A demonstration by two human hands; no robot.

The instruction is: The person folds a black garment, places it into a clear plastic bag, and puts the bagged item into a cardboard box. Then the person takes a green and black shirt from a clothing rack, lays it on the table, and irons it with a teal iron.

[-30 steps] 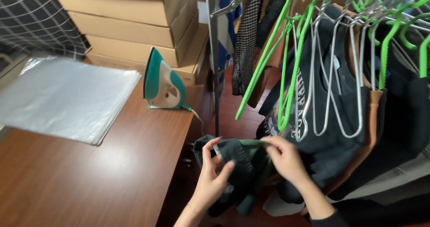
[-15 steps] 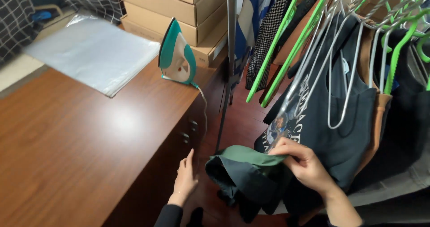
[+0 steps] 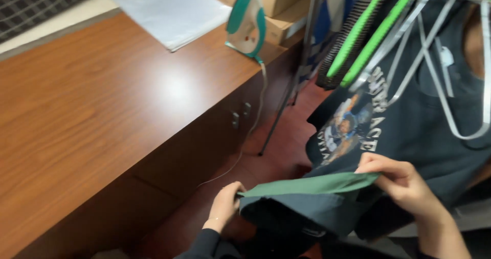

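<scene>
Since half a second ago my left hand (image 3: 225, 205) has come up from hanging loose beside the cabinet front and now pinches the near end of the green garment edge (image 3: 312, 184), while my right hand (image 3: 401, 185) has kept its grip on the far end, so the fabric is drawn out taut between them. Both hands are closed on cloth: the left with fingers curled round the left corner, the right with thumb and fingers clamped on the right corner. Below that green edge the rest of the dark garment (image 3: 294, 213) hangs in a loose bundle, over the red-brown floor (image 3: 279, 151) and just off the worktop's right edge. Behind my right hand hangs a dark printed shirt (image 3: 404, 121) on a wire hanger (image 3: 445, 110), with green hangers (image 3: 368, 39) crowded above it. Further out, on the worktop (image 3: 102, 110), a teal and white iron (image 3: 247, 21) stands upright near the far right corner, its cord trailing down the side, next to a clear plastic sheet (image 3: 169, 8). I judge this to be the straightening step; next I would need both grips even.
</scene>
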